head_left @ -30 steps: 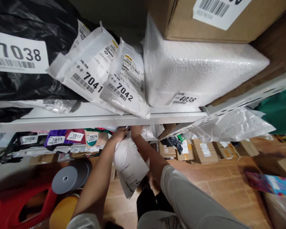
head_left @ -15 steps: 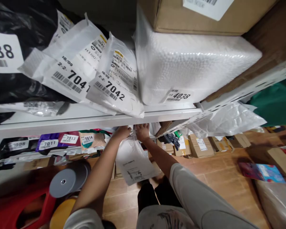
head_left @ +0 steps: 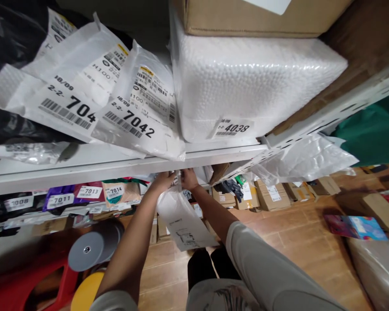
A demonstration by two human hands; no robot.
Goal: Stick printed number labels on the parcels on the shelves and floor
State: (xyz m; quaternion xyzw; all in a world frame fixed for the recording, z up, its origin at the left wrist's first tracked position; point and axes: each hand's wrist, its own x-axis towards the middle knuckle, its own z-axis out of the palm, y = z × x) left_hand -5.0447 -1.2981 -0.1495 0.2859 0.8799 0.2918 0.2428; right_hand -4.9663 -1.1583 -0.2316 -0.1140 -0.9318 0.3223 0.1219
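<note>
A white mailing bag [head_left: 189, 220] with a printed label hangs between my arms, below the edge of the white shelf [head_left: 129, 166]. My left hand [head_left: 164, 181] is closed on the bag's upper end. On the other side of that end, my right hand [head_left: 189, 179] is curled against it, its fingertips partly hidden under the shelf edge. Left of my hands, on the lower shelf, lies a tan parcel [head_left: 125, 196] with a 7014 label.
Above my hands, white parcels labelled 7042 [head_left: 142, 108] and a bubble-wrapped box [head_left: 253, 82] rest on the shelf. Cardboard boxes [head_left: 272, 196] line the floor to the right. At lower left stand a red plastic object [head_left: 65, 280] and a grey disc [head_left: 84, 248].
My hands have drawn slightly closer together at the bag's top. The bag has folded narrower, its lower end swinging a little right. The view has shifted slightly.
</note>
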